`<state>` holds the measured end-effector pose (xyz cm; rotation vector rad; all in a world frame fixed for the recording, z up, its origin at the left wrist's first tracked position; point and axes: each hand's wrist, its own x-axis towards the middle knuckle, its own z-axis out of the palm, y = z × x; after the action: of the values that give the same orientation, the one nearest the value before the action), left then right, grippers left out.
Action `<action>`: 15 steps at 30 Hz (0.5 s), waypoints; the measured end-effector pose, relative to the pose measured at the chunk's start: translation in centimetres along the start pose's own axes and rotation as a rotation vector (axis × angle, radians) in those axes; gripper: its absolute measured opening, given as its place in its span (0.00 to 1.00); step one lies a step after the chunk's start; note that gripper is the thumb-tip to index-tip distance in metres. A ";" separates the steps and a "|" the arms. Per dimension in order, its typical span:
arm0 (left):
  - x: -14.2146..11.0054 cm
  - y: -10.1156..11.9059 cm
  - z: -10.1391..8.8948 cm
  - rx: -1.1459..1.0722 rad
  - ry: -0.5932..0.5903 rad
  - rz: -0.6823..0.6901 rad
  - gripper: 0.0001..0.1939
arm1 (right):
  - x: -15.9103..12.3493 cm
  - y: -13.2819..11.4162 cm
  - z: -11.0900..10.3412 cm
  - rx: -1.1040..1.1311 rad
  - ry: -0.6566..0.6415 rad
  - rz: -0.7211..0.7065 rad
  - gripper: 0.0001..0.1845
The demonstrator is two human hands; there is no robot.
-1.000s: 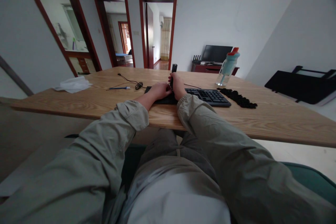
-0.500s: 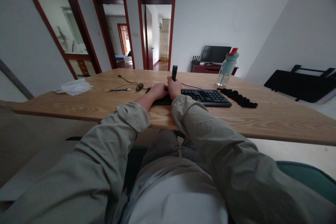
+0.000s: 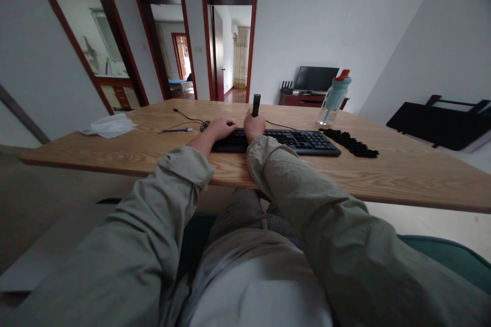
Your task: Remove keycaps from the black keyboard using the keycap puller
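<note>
A black keyboard (image 3: 307,142) lies on the wooden table in front of me. My right hand (image 3: 254,126) is closed in a fist round an upright black cylindrical tool (image 3: 256,104), whose top sticks out above the fist. Its lower end is hidden behind the hand, over the keyboard's middle-left part. At the keyboard's left end, my left hand (image 3: 223,129) rests palm down with bent fingers, gripping the far edge there; the fingertips are partly hidden. Just right of the keyboard lies a band of small black pieces (image 3: 351,143), which look like keycaps in rows.
Beyond the black pieces stands a clear and teal bottle (image 3: 333,99) with a red lid. To the left lie a coiled black cable (image 3: 203,125), a thin blue brush-like tool (image 3: 184,130) and crumpled white tissue (image 3: 111,126). The table's near edge (image 3: 230,184) runs below my forearms.
My left hand has moved left, away from my right hand, onto the keyboard's left end. My right hand still holds the black tool, in almost the same place.
</note>
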<state>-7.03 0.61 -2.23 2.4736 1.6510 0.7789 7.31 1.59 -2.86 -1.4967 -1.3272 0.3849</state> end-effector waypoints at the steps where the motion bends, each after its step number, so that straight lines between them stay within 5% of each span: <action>1: 0.1 0.2 0.3 0.058 0.012 -0.009 0.19 | 0.0 0.0 0.0 -0.027 -0.003 0.006 0.32; 15: 0.3 0.4 1.3 0.248 0.011 -0.024 0.23 | 0.9 1.1 0.1 0.106 0.153 0.026 0.36</action>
<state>-6.05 0.95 -3.13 2.6050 1.8822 0.6195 8.09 2.59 -3.47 -1.4266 -1.1509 0.3450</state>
